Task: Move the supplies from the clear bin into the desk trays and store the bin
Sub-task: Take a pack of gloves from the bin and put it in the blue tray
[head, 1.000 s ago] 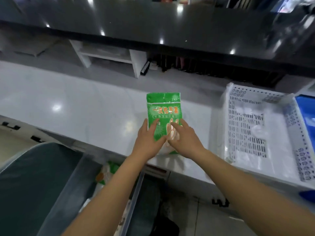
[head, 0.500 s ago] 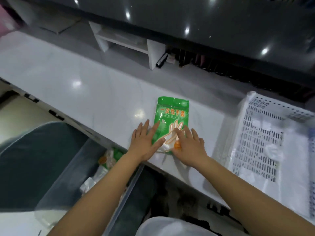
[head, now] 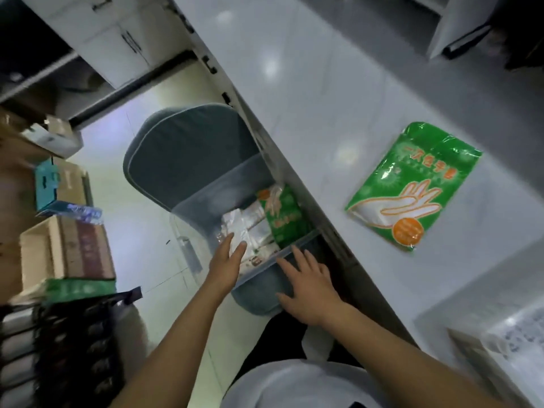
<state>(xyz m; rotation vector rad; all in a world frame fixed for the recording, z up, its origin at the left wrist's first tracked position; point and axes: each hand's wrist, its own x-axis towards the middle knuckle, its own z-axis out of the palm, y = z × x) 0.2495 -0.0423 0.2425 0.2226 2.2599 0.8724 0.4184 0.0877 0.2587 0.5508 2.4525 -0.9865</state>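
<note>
The clear bin (head: 206, 231) sits on a grey-cushioned chair (head: 182, 160) tucked against the counter's (head: 294, 98) front edge. It holds a green glove packet (head: 282, 219) leaning at the counter side and pale plastic-wrapped packs (head: 244, 228) beside it. A second green packet of disposable gloves (head: 412, 187) lies flat on the counter, near its front edge. The left hand (head: 226, 263) is spread flat and empty, fingers over the wrapped packs. The right hand (head: 306, 284) is also loose and empty, fingertips at the bin's near rim. These packs look light, soft and slick, likely to slump, so pinching across a sealed edge or scooping underneath should hold best.
</note>
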